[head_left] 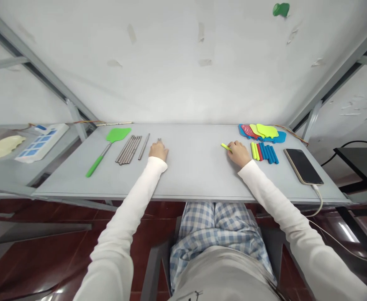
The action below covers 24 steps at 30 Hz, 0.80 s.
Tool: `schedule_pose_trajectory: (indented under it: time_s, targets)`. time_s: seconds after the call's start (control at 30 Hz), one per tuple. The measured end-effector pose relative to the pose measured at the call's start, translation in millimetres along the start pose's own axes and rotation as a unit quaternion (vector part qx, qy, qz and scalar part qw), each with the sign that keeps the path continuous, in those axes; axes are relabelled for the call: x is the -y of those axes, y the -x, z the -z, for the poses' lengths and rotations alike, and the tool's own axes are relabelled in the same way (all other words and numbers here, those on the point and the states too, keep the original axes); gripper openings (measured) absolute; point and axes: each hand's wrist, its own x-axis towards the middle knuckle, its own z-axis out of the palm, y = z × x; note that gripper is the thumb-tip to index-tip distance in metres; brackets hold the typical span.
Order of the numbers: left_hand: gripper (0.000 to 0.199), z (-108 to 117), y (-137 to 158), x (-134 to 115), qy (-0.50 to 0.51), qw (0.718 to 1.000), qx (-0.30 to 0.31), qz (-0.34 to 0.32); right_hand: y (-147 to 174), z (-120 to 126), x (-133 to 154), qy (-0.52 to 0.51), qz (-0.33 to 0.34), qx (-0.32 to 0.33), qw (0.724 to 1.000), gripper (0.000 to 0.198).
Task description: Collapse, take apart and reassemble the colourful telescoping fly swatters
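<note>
My left hand lies on the table, fingers closed over one or more metal rods, of which only the silver tips show past the knuckles. To its left lie a single metal rod, a row of several metal rods and a green fly swatter with a metal shaft. My right hand grips a short yellow handle sleeve that sticks out to the left. Just right of it is a row of yellow, red and blue handle sleeves. Behind them, swatter heads in blue, red and yellow lie stacked.
A phone with a white charging cable rests near the right end of the grey table. Thin wires run along the back corners. At the far left, a white and blue box sits on another table. A metal frame borders both sides.
</note>
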Motion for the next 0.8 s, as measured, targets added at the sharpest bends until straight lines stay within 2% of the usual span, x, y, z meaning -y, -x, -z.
schedule_pose_trajectory:
  time_s: [0.17, 0.27, 0.33, 0.4, 0.43, 0.47, 0.53, 0.6, 0.63, 0.7, 0.8]
  targets:
    - [0.047, 13.0, -10.8, 9.7, -0.024, 0.999, 0.040, 0.022, -22.7, -1.4, 9.3, -0.009, 0.014, 0.005, 1.000, 0.028]
    - [0.046, 16.2, -17.1, 9.3, -0.026, 0.998, 0.054, 0.033, -27.5, -8.6, 11.5, -0.011, 0.024, -0.027, 0.999, 0.028]
    - [0.040, 14.2, -21.3, 0.7, 0.026, 0.997, 0.064, 0.040, -28.2, -14.0, 9.3, -0.026, 0.034, -0.047, 0.998, 0.027]
    - [0.030, 8.4, -24.1, -16.9, 0.158, 0.981, 0.100, 0.045, -28.5, -17.6, 4.5, -0.056, 0.052, -0.055, 0.996, 0.026]
    - [0.024, 4.1, -24.8, -29.0, 0.248, 0.960, 0.124, 0.044, -28.7, -18.3, 1.5, -0.072, 0.065, -0.054, 0.994, 0.026]
    - [0.018, -1.0, -25.1, -42.8, 0.346, 0.926, 0.147, 0.040, -29.0, -18.4, -1.6, -0.086, 0.080, -0.053, 0.992, 0.025]
    - [0.010, -13.6, -24.8, -72.8, 0.524, 0.836, 0.163, 0.016, -29.7, -17.0, -7.1, -0.101, 0.108, -0.049, 0.988, 0.026]
    - [0.011, -28.2, -24.6, -100.6, 0.647, 0.750, 0.138, 0.003, -30.6, -14.6, -11.6, -0.102, 0.120, -0.052, 0.986, 0.028]
    - [0.011, -35.7, -24.8, -111.9, 0.687, 0.717, 0.115, 0.007, -31.1, -13.4, -13.6, -0.099, 0.118, -0.056, 0.986, 0.029]
    - [0.011, -49.8, -26.0, -127.3, 0.737, 0.671, 0.075, 0.030, -32.2, -11.6, -17.0, -0.095, 0.101, -0.065, 0.988, 0.031]
    - [0.009, -64.2, -27.1, -134.5, 0.763, 0.641, 0.063, 0.054, -33.8, -10.3, -19.9, -0.095, 0.077, -0.071, 0.990, 0.033]
